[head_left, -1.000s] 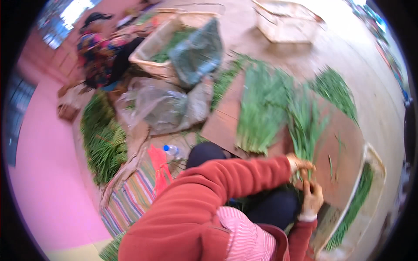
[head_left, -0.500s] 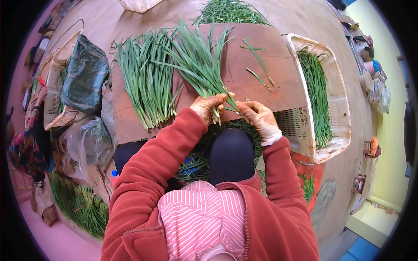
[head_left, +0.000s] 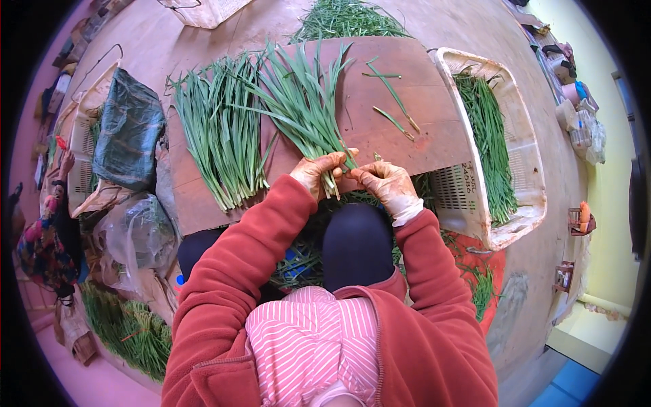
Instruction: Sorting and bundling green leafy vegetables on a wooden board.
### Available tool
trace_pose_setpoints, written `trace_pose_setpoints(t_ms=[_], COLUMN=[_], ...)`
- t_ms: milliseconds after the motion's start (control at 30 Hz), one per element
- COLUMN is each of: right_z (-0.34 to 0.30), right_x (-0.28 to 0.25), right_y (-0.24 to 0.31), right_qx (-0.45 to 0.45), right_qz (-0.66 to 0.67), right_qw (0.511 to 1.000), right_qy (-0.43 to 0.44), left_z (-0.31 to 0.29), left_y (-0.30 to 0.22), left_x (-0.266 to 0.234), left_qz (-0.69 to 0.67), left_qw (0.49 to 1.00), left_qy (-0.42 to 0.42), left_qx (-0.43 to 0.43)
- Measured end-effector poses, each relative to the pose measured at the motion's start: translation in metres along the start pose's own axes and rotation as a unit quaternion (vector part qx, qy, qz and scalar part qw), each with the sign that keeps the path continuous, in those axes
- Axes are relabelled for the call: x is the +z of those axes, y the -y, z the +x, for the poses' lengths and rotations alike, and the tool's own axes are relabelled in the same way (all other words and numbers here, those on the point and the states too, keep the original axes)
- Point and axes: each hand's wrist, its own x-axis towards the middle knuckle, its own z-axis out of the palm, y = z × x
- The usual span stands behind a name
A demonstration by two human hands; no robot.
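My left hand (head_left: 316, 174), in a thin stained glove, is closed round the lower stems of a bunch of garlic chives (head_left: 302, 112). The leaves fan out away from me over the brown board (head_left: 427, 152), and the pale stem ends poke out below my fingers. Close beside it, my right hand (head_left: 388, 184), gloved too, pinches at the base of the same bunch on its right side. What exactly lies between those fingertips is hard to make out. To the left, a thick row of garlic chives (head_left: 220, 132) lies on the board, stem ends toward me.
A few loose leaves (head_left: 393, 95) lie on the board's right part. White plastic crates stand right (head_left: 536, 183) and left (head_left: 83, 146), the left one under a dark green sack (head_left: 129, 132). Cut greens (head_left: 349, 20) are heaped beyond the board. Another person (head_left: 51, 237) is at far left.
My right hand has drawn slightly left, nearer my left hand, at the stems. The left hand keeps its hold on the bunch. The whole view has shifted a little.
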Motion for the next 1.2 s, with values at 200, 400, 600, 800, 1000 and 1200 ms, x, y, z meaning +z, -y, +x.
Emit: trace_pose_setpoints(t_ms=[200, 400, 600, 800, 1000, 1200], right_z=[-0.007, -0.01, -0.008, -0.02, 0.018, 0.035], right_x=[-0.003, -0.024, -0.055, -0.001, 0.026, -0.003], right_y=[-0.007, -0.028, -0.045, 0.005, 0.0, 0.02], right_qx=[-0.003, -0.02, -0.158, -0.156, -0.167, -0.096], right_qz=[0.077, 0.129, -0.314, -0.38, -0.37, -0.249], right_qw=[0.997, 0.989, 0.899, 0.91, 0.913, 0.963], right_qy=[-0.007, -0.068, -0.262, -0.065, 0.048, -0.045], left_z=[0.007, 0.003, 0.006, 0.012, 0.003, -0.011], left_y=[0.005, 0.001, 0.003, 0.001, -0.002, -0.008], left_x=[-0.016, -0.014, -0.016, -0.02, -0.02, 0.012], left_qz=[-0.058, -0.112, -0.138, -0.114, -0.12, 0.071], left_qw=[0.996, 0.989, 0.981, 0.992, 0.978, 0.993], left_qy=[0.064, 0.068, 0.105, 0.049, 0.172, 0.072], left_qx=[-0.017, 0.071, 0.083, -0.002, 0.018, 0.056])
